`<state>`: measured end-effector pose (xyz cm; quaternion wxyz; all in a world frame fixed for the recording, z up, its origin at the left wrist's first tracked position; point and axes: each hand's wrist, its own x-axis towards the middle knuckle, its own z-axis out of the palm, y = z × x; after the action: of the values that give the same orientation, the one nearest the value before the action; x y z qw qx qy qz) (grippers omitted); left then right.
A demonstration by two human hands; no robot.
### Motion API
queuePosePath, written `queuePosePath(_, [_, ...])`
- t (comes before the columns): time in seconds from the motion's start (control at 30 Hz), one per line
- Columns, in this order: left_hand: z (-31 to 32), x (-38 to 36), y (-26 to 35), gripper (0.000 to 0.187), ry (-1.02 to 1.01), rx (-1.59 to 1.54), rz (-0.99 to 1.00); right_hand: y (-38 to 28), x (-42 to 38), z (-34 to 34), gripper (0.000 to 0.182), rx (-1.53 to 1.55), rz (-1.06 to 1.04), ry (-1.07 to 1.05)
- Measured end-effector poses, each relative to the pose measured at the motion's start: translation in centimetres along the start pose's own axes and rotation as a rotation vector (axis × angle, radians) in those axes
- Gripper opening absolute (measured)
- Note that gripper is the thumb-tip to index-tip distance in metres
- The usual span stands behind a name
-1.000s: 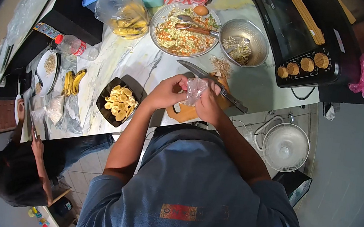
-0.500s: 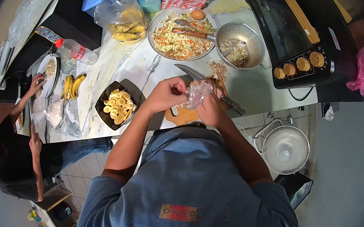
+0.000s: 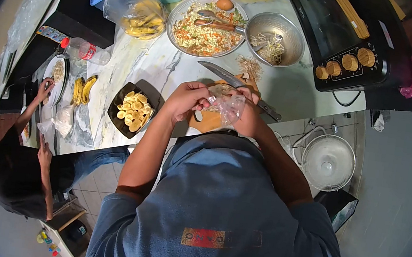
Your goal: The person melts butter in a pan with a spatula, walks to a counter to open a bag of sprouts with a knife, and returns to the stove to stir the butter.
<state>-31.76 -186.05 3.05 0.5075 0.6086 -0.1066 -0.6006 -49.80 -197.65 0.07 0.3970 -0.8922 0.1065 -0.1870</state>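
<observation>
A small clear plastic bag (image 3: 231,108) is stretched between my two hands, over a wooden cutting board (image 3: 207,122). My left hand (image 3: 187,100) pinches its left side with closed fingers. On the other side my right hand (image 3: 248,114) has its fingers wrapped round the bag. What the bag holds is too small to make out. Just beyond my hands a knife (image 3: 222,73) lies across the board, its handle to the right. Brownish shreds (image 3: 249,68) lie on the counter past the blade.
A tray of chopped vegetables (image 3: 204,41) with tongs and an egg, and a metal bowl (image 3: 290,42), stand beyond. Sliced bananas fill a dark bowl (image 3: 121,129) at left. A toaster oven (image 3: 352,64) stands right. Another person (image 3: 18,171) works at far left.
The bag has shifted slightly right and spread wider between my hands. My right hand has moved a little to the right. The view has shifted slightly.
</observation>
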Motion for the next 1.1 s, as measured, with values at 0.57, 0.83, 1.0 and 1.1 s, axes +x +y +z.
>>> queuePosePath(0.57, [0.6,-0.9,-1.2,0.014,-0.101,-0.141,0.026,0.7,1.6,1.5,0.017,0.629,0.571,0.214])
queuePosePath(0.83, [0.6,-0.6,-2.5,0.012,-0.014,0.435,0.340,-0.5,3.0,2.9,0.014,0.372,0.572,0.409])
queuePosePath(1.0, [0.7,-1.1,-1.6,0.015,0.008,0.704,0.555,0.3,3.8,3.1,0.015,0.463,0.566,0.435])
queuePosePath(1.1, [0.6,-1.0,-1.8,0.018,0.007,0.688,0.544,0.0,3.9,3.0,0.016,0.535,0.535,0.374])
